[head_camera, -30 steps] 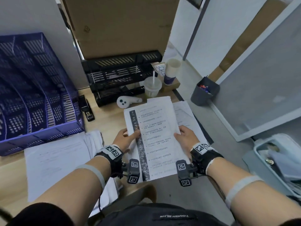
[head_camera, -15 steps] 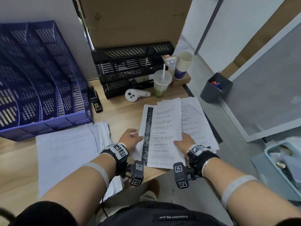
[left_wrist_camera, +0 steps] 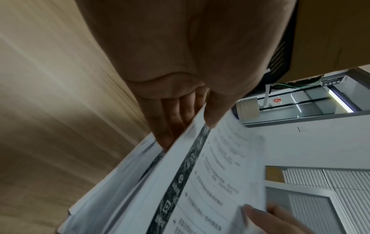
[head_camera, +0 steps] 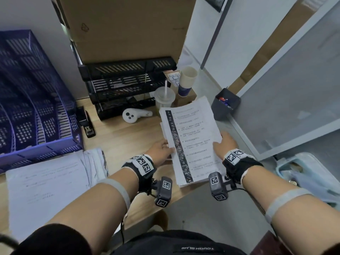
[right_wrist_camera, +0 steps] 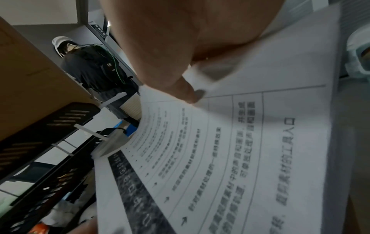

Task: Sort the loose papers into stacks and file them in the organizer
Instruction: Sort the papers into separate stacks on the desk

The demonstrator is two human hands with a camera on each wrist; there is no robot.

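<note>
On the counter (head_camera: 117, 137): purple organizer (head_camera: 36, 100) far left, black tray rack (head_camera: 127, 85) ahead, a lidded cup (head_camera: 164, 98) and white controller (head_camera: 136, 115) just beyond my paper stack (head_camera: 191, 142), second paper pile (head_camera: 47, 186) near left. My left hand (head_camera: 160, 150) and right hand (head_camera: 225, 144) each pinch a long edge of the stack, thumbs on top, fingers beneath. Stack held above the counter's front edge, long axis pointing away from me, tilted slightly left.
</note>
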